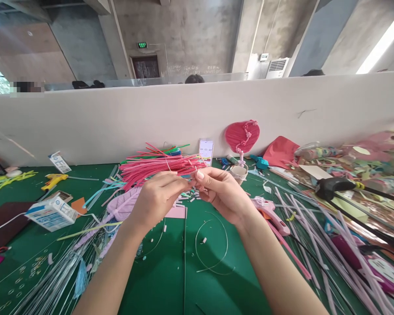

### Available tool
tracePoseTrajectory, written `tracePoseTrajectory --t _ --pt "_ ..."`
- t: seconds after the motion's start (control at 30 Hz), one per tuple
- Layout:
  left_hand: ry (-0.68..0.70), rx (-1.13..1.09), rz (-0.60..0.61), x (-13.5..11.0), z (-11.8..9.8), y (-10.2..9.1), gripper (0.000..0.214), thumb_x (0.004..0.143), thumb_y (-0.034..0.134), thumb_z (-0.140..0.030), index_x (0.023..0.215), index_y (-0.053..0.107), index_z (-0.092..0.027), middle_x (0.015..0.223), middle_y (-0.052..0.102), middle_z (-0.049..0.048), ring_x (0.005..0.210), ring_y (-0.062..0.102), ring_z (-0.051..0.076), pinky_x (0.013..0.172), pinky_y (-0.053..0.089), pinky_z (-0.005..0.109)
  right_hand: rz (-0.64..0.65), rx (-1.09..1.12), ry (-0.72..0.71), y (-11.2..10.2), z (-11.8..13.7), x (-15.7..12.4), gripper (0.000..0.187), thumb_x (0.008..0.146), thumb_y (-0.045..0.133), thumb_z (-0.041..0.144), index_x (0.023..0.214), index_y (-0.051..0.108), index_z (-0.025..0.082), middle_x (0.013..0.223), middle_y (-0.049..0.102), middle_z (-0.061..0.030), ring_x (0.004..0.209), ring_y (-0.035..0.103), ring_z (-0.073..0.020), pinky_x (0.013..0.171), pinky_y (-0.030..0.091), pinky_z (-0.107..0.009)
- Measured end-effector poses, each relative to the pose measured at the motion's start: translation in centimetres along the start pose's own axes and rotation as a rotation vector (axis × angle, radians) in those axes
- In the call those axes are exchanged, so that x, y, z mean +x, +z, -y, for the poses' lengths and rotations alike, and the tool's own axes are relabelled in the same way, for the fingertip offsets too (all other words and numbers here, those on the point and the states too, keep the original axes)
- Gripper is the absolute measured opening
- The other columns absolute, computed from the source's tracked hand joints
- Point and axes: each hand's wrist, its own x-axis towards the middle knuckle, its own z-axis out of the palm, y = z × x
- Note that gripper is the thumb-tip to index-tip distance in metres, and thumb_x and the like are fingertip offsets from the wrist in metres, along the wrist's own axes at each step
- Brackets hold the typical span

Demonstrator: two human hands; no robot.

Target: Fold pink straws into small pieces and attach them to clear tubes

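Note:
In the middle of the view, my left hand (160,192) and my right hand (221,190) meet above the table, fingertips close together. Both are closed in a pinch around something tiny, which my fingers mostly hide; a bit of pale pink shows by the right thumb. Below them, a thin wire loop (227,245) lies on the green tabletop (164,284), with a small pink tube piece (204,240) inside it. Just behind my hands lies a thick bundle of pink and red fuzzy stems (151,170). Many small cut pieces are scattered under my fingers.
To the left are a lilac leaf shape (123,204), wires (59,267), a small box (52,213) and a yellow glue gun (54,180). A phone (205,150) and a red fan shape (242,136) stand behind. A pink glue gun (272,214) and lilac strips (331,249) lie right.

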Motion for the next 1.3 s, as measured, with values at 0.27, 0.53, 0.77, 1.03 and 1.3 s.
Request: tracePoseTrajectory --t 0.27,0.53,0.77,1.03,1.3 --pt "0.08 0.073 0.116 -0.1 -0.8 -0.3 0.024 0.089 0.052 -0.005 0.104 0.064 -0.02 0.097 0.071 0.0031 0.091 0.066 0.015 0.097 0.05 0.04 0.151 0.14 0.166 -1.8 0.3 0.3 0.022 0.056 0.088 0.029 0.062 0.07 0.018 0.056 0.057 0.005 0.05 0.045 -0.0031 0.04 0.033 -0.012" --pt "-0.097 -0.126 0.076 0.4 -2.5 0.4 0.006 0.093 0.053 -0.015 0.094 0.056 -0.02 0.088 0.069 0.0013 0.08 0.066 0.012 0.07 0.052 0.023 0.138 0.242 0.118 -1.3 0.0 0.6 0.02 0.067 0.082 0.033 0.071 0.07 0.018 0.066 0.066 0.0033 0.053 0.057 -0.0014 0.043 0.043 -0.006" --pt "-0.209 -0.276 0.115 0.2 -2.0 0.2 0.009 0.094 0.05 -0.015 0.089 0.055 -0.021 0.08 0.066 -0.0034 0.07 0.061 0.007 0.064 0.047 0.018 0.083 -0.035 -0.042 -1.4 0.9 -0.1 0.022 0.081 0.07 0.038 0.075 0.071 0.017 0.066 0.068 0.0 0.057 0.064 -0.0063 0.049 0.049 -0.013" --pt "-0.285 -0.335 0.212 0.1 -2.2 -0.2 0.008 0.094 0.05 -0.02 0.089 0.056 -0.022 0.08 0.065 -0.001 0.068 0.058 0.011 0.063 0.045 0.022 0.0 -0.227 -0.134 -0.9 1.6 -0.7 0.022 0.079 0.072 0.037 0.07 0.066 0.017 0.062 0.065 0.0011 0.054 0.062 -0.008 0.049 0.048 -0.018" --pt "-0.334 -0.447 0.315 0.4 -2.4 -0.4 0.012 0.094 0.048 -0.023 0.086 0.057 -0.02 0.082 0.066 0.0018 0.074 0.061 0.014 0.066 0.046 0.026 -0.022 -0.172 -0.076 -0.8 1.1 -0.3 0.028 0.075 0.074 0.042 0.067 0.066 0.016 0.062 0.065 0.0 0.05 0.059 -0.0078 0.047 0.047 -0.019"
